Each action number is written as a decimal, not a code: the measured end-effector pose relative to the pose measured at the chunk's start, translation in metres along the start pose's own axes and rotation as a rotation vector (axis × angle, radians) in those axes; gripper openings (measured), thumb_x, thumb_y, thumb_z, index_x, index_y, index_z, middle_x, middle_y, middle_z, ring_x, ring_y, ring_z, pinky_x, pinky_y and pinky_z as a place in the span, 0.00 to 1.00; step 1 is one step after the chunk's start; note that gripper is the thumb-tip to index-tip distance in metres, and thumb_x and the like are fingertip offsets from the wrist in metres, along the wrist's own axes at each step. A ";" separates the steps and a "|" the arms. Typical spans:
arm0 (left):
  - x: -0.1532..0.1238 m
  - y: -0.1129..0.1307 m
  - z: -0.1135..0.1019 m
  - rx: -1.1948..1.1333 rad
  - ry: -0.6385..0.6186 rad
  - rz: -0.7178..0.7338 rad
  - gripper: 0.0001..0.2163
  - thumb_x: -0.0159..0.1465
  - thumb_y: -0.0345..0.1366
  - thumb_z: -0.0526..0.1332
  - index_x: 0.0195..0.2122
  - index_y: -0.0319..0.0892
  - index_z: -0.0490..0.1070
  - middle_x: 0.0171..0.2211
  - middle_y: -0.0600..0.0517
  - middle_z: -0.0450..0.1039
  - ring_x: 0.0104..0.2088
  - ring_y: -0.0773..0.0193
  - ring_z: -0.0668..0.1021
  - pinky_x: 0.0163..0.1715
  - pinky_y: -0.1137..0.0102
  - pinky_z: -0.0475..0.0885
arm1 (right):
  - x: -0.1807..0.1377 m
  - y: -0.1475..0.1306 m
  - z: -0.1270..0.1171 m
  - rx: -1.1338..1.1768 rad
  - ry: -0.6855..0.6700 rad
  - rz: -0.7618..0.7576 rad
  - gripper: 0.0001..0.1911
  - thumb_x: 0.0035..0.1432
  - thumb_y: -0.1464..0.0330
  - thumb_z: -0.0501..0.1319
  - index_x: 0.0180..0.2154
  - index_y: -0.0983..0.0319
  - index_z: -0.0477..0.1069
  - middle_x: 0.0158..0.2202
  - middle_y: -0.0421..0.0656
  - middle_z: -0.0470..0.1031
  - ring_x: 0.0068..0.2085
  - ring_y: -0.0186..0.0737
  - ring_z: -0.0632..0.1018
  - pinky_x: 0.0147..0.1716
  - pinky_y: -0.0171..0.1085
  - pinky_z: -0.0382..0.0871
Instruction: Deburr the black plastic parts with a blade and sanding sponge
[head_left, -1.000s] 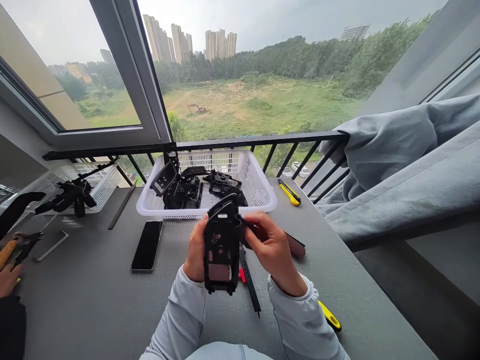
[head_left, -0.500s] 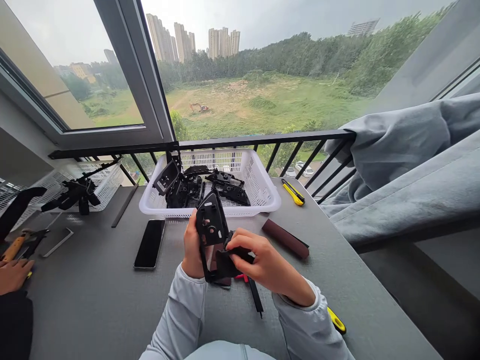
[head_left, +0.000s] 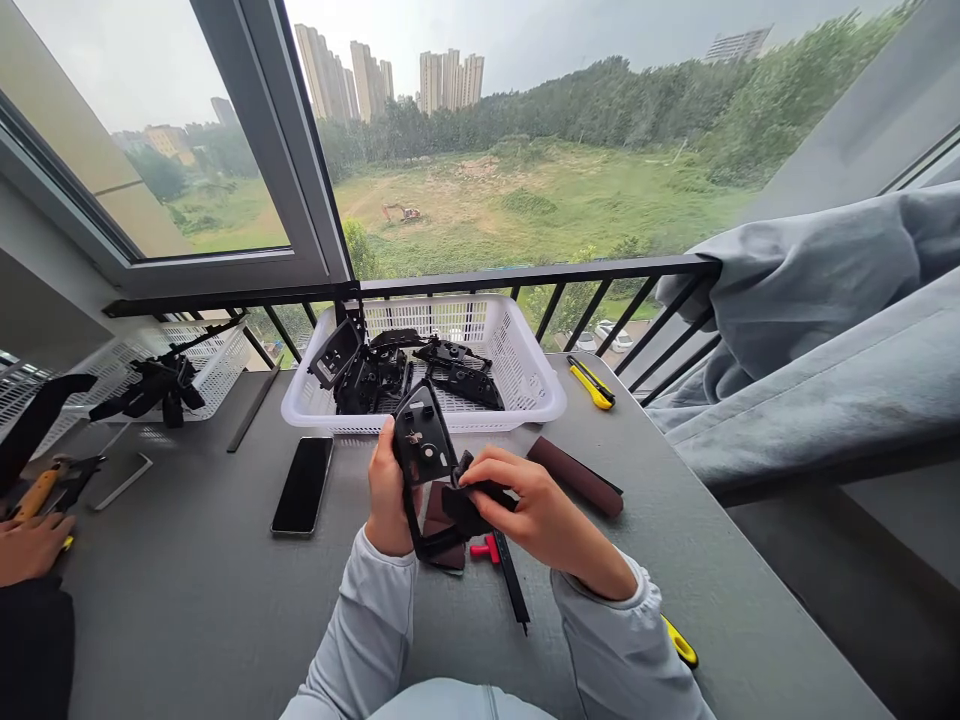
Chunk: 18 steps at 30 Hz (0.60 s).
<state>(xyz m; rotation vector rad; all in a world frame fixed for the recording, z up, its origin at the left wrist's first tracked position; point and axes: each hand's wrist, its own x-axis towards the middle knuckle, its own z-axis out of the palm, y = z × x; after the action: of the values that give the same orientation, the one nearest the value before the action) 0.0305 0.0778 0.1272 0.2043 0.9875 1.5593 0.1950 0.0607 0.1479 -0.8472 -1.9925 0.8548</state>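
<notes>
Left grip [head_left: 384, 490] curled firmly round black moulded-plastic housing [head_left: 421, 445], held above grey fabric-textured worktop [head_left: 187, 610]; right grip [head_left: 544, 505] pinching small black plastic part [head_left: 480, 505] against housing. Risk: weak pinch drops part; forcing could crack thin frame.

Pale grey sleeves [head_left: 360, 630] with gathered cuffs [head_left: 611, 600]

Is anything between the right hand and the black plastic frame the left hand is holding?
Only the small black part pinched in the right hand, at the lower part of the black plastic frame; nothing else visible stands between them.
</notes>
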 end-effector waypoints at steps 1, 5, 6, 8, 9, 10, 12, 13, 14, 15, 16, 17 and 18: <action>0.001 0.000 0.000 0.006 0.016 0.026 0.14 0.53 0.45 0.67 0.23 0.40 0.68 0.18 0.59 0.70 0.17 0.72 0.71 0.20 0.76 0.67 | -0.001 -0.001 -0.001 0.011 -0.004 -0.004 0.10 0.55 0.78 0.57 0.34 0.60 0.73 0.30 0.40 0.72 0.30 0.35 0.74 0.30 0.33 0.68; 0.000 0.002 -0.001 0.036 0.124 0.102 0.13 0.54 0.45 0.66 0.28 0.40 0.71 0.22 0.58 0.73 0.21 0.71 0.73 0.25 0.75 0.69 | -0.004 -0.010 0.010 0.078 -0.093 -0.094 0.11 0.56 0.79 0.58 0.37 0.59 0.74 0.34 0.42 0.75 0.33 0.36 0.76 0.33 0.33 0.71; 0.000 0.003 -0.001 0.072 0.156 0.120 0.14 0.55 0.46 0.65 0.28 0.39 0.71 0.23 0.58 0.73 0.22 0.71 0.73 0.26 0.74 0.68 | -0.004 -0.012 0.017 0.072 -0.106 -0.121 0.11 0.57 0.78 0.58 0.38 0.59 0.74 0.35 0.43 0.75 0.34 0.36 0.76 0.34 0.33 0.71; -0.003 0.004 -0.002 0.153 0.203 0.169 0.16 0.55 0.49 0.64 0.28 0.38 0.72 0.23 0.57 0.72 0.22 0.70 0.72 0.26 0.73 0.68 | -0.004 -0.013 0.032 0.024 -0.102 -0.149 0.11 0.59 0.78 0.57 0.39 0.60 0.74 0.37 0.45 0.75 0.35 0.37 0.76 0.35 0.34 0.72; -0.004 0.004 -0.002 0.186 0.216 0.200 0.17 0.55 0.50 0.64 0.28 0.38 0.72 0.22 0.57 0.72 0.22 0.69 0.72 0.26 0.73 0.67 | -0.004 -0.012 0.039 -0.013 -0.104 -0.153 0.11 0.59 0.78 0.57 0.39 0.61 0.74 0.38 0.46 0.75 0.36 0.38 0.76 0.35 0.35 0.72; -0.006 0.004 -0.002 0.209 0.219 0.226 0.18 0.55 0.51 0.64 0.27 0.38 0.72 0.23 0.56 0.72 0.23 0.69 0.72 0.27 0.72 0.67 | -0.004 -0.012 0.043 -0.047 -0.110 -0.149 0.11 0.58 0.78 0.57 0.39 0.61 0.74 0.38 0.46 0.75 0.36 0.38 0.76 0.35 0.35 0.72; -0.009 0.003 0.000 0.215 0.210 0.253 0.19 0.55 0.52 0.63 0.28 0.39 0.73 0.24 0.55 0.73 0.24 0.67 0.73 0.28 0.71 0.68 | -0.004 -0.010 0.044 -0.095 -0.165 -0.132 0.11 0.57 0.79 0.57 0.38 0.62 0.75 0.36 0.46 0.75 0.35 0.39 0.75 0.35 0.35 0.72; -0.011 0.003 0.001 0.205 0.193 0.257 0.18 0.54 0.52 0.64 0.29 0.39 0.73 0.25 0.54 0.74 0.25 0.66 0.74 0.28 0.71 0.68 | -0.004 -0.009 0.041 -0.109 -0.204 -0.119 0.11 0.57 0.79 0.58 0.37 0.62 0.75 0.35 0.46 0.75 0.34 0.38 0.75 0.34 0.35 0.71; -0.012 0.001 0.003 0.187 0.172 0.256 0.18 0.55 0.52 0.64 0.30 0.39 0.74 0.25 0.54 0.75 0.25 0.66 0.75 0.28 0.71 0.68 | -0.005 -0.009 0.036 -0.116 -0.246 -0.108 0.10 0.56 0.79 0.58 0.37 0.62 0.75 0.34 0.45 0.75 0.34 0.38 0.75 0.33 0.34 0.71; -0.013 0.000 0.004 0.161 0.156 0.248 0.17 0.55 0.51 0.63 0.31 0.40 0.74 0.25 0.54 0.75 0.25 0.66 0.75 0.28 0.71 0.68 | -0.005 -0.009 0.030 -0.119 -0.279 -0.098 0.10 0.55 0.80 0.59 0.36 0.62 0.75 0.33 0.44 0.74 0.33 0.37 0.75 0.33 0.34 0.70; -0.014 -0.001 0.005 0.134 0.146 0.235 0.16 0.56 0.50 0.63 0.32 0.40 0.74 0.25 0.54 0.75 0.24 0.66 0.75 0.27 0.71 0.68 | -0.006 -0.010 0.024 -0.114 -0.301 -0.090 0.10 0.55 0.80 0.59 0.36 0.62 0.75 0.33 0.44 0.74 0.32 0.37 0.74 0.33 0.34 0.70; -0.014 -0.002 0.005 0.112 0.150 0.222 0.15 0.57 0.49 0.63 0.32 0.40 0.74 0.25 0.54 0.75 0.24 0.66 0.75 0.27 0.71 0.68 | -0.007 -0.011 0.019 -0.099 -0.304 -0.085 0.11 0.55 0.80 0.59 0.36 0.62 0.75 0.33 0.44 0.74 0.32 0.36 0.74 0.33 0.34 0.70; -0.013 -0.003 0.005 0.094 0.168 0.215 0.14 0.58 0.48 0.62 0.32 0.40 0.74 0.25 0.54 0.76 0.24 0.66 0.75 0.28 0.71 0.69 | -0.007 -0.013 0.014 -0.073 -0.291 -0.082 0.11 0.55 0.80 0.59 0.36 0.62 0.75 0.33 0.44 0.74 0.32 0.36 0.74 0.33 0.33 0.69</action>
<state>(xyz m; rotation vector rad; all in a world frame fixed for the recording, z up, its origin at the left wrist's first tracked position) 0.0392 0.0684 0.1340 0.2551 1.2042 1.7484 0.1833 0.0443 0.1488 -0.7072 -2.3070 0.9029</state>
